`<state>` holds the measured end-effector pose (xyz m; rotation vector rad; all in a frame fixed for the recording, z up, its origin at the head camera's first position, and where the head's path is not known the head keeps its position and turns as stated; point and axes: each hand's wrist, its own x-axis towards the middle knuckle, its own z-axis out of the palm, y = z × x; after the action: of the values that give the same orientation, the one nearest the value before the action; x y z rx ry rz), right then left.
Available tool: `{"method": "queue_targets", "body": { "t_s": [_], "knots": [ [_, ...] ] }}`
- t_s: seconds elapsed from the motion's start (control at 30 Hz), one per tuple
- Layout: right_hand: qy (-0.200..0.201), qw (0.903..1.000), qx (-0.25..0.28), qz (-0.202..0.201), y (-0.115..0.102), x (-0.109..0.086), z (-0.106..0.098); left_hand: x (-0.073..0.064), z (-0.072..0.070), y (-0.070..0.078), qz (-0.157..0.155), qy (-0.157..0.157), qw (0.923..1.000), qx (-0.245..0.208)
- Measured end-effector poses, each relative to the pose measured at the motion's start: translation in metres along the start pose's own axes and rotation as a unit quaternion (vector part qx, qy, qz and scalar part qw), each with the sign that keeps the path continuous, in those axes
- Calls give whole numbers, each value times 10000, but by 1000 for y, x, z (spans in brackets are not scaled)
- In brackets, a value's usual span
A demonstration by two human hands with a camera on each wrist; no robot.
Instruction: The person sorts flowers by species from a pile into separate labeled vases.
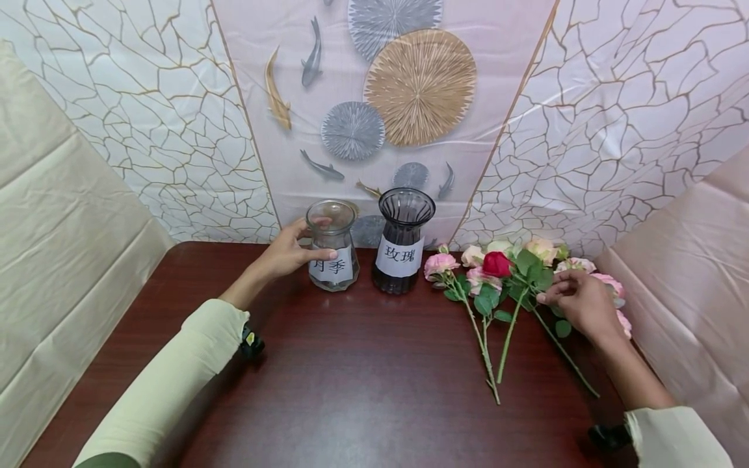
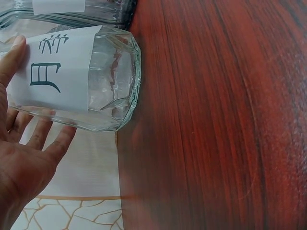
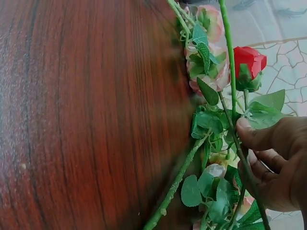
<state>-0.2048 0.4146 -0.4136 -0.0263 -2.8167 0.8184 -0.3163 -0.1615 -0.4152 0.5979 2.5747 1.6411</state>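
My left hand [image 1: 285, 252] grips a clear glass vase [image 1: 346, 263] from its left side, thumb across the white paper label. In the left wrist view the thumb lies over the label of this vase [image 2: 115, 72] and the other fingers are behind the glass. At the right, my right hand [image 1: 585, 302] pinches a red rose [image 1: 497, 264] by its leafy stem. The right wrist view shows the bloom of the red rose [image 3: 249, 62] beyond my thumb [image 3: 249, 133], its green stem among other stems and leaves.
A dark glass vase [image 1: 400, 260] with a white label stands just right of the clear one. Pink flowers [image 1: 440, 265] and cream flowers [image 1: 541, 250] lie along the back right of the dark red table [image 1: 351, 377]. Patterned cloth [image 1: 175, 97] hangs behind.
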Motion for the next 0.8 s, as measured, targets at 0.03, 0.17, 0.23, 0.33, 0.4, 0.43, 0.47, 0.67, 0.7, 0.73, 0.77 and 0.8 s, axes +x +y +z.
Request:
{"method": "queue_targets", "body": {
  "t_s": [0.03, 0.17, 0.23, 0.33, 0.4, 0.43, 0.47, 0.67, 0.7, 0.73, 0.77, 0.8],
  "knots": [
    [0, 10000, 14, -29, 0, 0, 0, 0, 0, 0, -5, -1, 10000, 3],
    [28, 10000, -28, -88, -1, 1, 0, 0, 0, 0, -24, -9, 10000, -12],
    [57, 9999, -67, -137, -2, 2, 1, 0, 0, 0, -30, -16, 10000, -27],
    [132, 9996, -106, -211, -3, 3, 3, 0, 0, 0, -20, -29, 10000, -42],
    [211, 9994, -128, -236, -4, 3, 4, 1, 0, 0, -10, -39, 10000, -28],
    [256, 9993, -141, -231, -5, 3, 5, 1, 0, 0, -3, -42, 10000, -15],
    [296, 9992, -169, -221, -6, 4, 6, 1, 0, 0, -1, -40, 10000, -9],
    [355, 9985, -222, -352, -9, 5, 13, 1, 0, -1, -6, -22, 10000, 18],
    [367, 9982, -217, -414, -8, 5, 14, 1, 0, -1, -11, -20, 10000, 13],
    [395, 9977, -225, -495, -8, 6, 16, 0, 0, -1, -19, -17, 10000, 2],
    [417, 9971, -260, -586, -7, 6, 17, 0, 0, -1, -20, -19, 10000, -5],
    [446, 9962, -307, -680, -7, 7, 18, 0, 0, -1, -25, -25, 10000, -14]
  ]
}}
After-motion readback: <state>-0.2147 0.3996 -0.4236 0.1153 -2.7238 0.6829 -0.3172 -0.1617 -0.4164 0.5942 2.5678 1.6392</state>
